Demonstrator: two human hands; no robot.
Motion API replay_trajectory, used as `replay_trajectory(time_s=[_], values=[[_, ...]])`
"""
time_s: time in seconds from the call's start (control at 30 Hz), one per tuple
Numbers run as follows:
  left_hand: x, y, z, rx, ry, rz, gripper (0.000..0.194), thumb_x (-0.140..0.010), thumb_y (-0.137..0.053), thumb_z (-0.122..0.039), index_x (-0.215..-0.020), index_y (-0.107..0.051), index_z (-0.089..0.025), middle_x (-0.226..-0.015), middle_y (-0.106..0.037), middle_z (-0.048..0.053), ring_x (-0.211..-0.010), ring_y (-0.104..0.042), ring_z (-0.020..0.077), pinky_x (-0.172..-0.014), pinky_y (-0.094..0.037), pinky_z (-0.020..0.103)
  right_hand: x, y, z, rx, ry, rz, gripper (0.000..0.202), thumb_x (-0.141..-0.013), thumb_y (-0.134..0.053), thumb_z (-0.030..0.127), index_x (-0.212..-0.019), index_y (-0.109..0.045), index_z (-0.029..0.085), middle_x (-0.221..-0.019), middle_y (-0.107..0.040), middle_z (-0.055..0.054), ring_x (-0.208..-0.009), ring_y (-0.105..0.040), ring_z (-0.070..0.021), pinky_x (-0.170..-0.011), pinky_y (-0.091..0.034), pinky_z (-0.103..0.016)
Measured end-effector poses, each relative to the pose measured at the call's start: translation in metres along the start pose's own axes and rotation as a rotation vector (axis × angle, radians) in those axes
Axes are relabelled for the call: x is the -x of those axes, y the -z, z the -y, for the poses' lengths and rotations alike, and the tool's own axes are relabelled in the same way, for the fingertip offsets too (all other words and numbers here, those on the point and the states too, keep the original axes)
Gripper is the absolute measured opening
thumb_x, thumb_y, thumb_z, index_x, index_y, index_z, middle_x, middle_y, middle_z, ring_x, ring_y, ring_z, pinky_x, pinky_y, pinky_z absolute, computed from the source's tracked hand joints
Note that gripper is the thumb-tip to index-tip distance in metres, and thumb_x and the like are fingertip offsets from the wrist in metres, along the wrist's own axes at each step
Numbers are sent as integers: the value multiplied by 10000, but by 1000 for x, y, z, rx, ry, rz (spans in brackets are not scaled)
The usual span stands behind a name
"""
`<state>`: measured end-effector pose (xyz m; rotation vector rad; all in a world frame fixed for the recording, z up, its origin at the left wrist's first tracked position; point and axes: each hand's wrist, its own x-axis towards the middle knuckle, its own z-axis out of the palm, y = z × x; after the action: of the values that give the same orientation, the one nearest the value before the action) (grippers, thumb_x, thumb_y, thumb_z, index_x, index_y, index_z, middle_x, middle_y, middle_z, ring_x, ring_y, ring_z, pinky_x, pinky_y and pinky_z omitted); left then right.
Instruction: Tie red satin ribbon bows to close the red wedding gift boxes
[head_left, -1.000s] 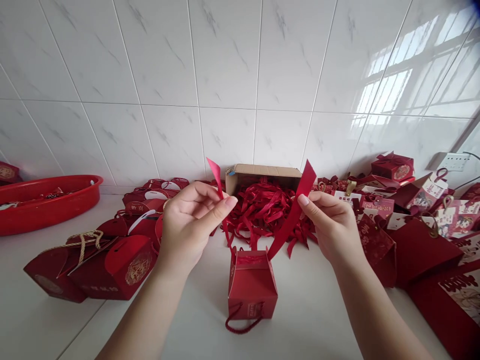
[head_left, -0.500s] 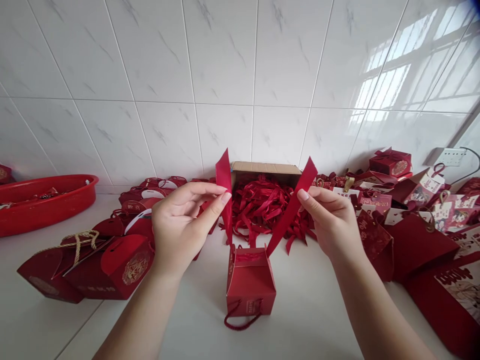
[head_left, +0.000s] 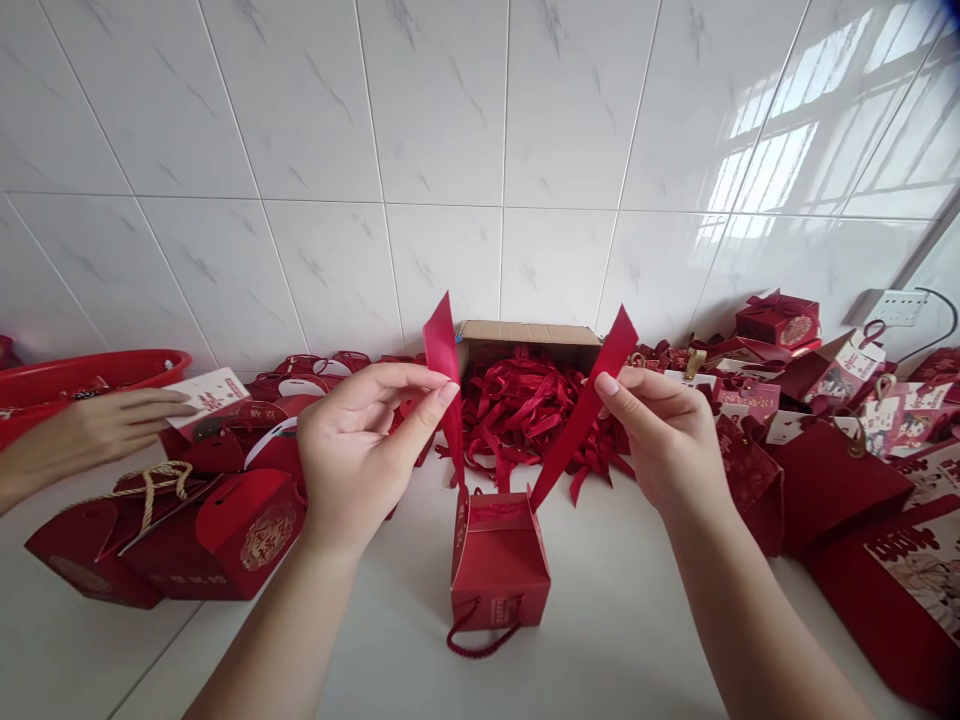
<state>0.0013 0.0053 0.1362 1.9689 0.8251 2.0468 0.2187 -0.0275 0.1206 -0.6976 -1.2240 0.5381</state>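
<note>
A small red gift box (head_left: 501, 565) stands upright on the white table, its dark red cord handle drooping at the front. From the top of the box a red ribbon (head_left: 566, 440) runs up on both sides. My left hand (head_left: 367, 440) pinches one ribbon end between thumb and fingers, with the tip sticking up. The other end is pinched by my right hand (head_left: 664, 435), and its tip points up too. Both ribbon lengths look taut and spread into a V above the box. The ribbon's path inside the box is hidden.
Behind the gift box, a cardboard box (head_left: 529, 331) lies with loose red ribbons (head_left: 525, 405) spilling out. Red boxes (head_left: 217, 540) crowd the left, gift bags (head_left: 840, 490) the right. Another person's hand (head_left: 90, 430) holds a printed card (head_left: 210, 397) by a red basin (head_left: 112, 368).
Another person's hand has come in from the left with a printed card. My hands keep hold of the ribbon ends and have hardly moved.
</note>
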Motion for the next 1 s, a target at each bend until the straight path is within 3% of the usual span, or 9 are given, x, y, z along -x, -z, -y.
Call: replay_trajectory(time_s=[0.83, 1.0], values=[[1, -1, -1, -13, -40, -3, 96, -736, -739, -153, -787, -708, -228, -765, -722, -28, -697, -682, 124, -680, -590, 223, 0, 0, 0, 12, 30, -35, 109, -786, -726, 299, -708, -695, 229, -653, -633, 16, -577, -546, -105, -513, -449, -223], [0, -2, -4, 74, 34, 6, 279, -702, -768, -144, -946, -671, -237, -801, -727, -36, -712, -688, 121, -660, -584, 205, 1, -2, 0, -62, -12, 6, 70, -804, -713, 284, -763, -697, 229, -703, -659, 15, -633, -600, -105, -575, -498, -209]])
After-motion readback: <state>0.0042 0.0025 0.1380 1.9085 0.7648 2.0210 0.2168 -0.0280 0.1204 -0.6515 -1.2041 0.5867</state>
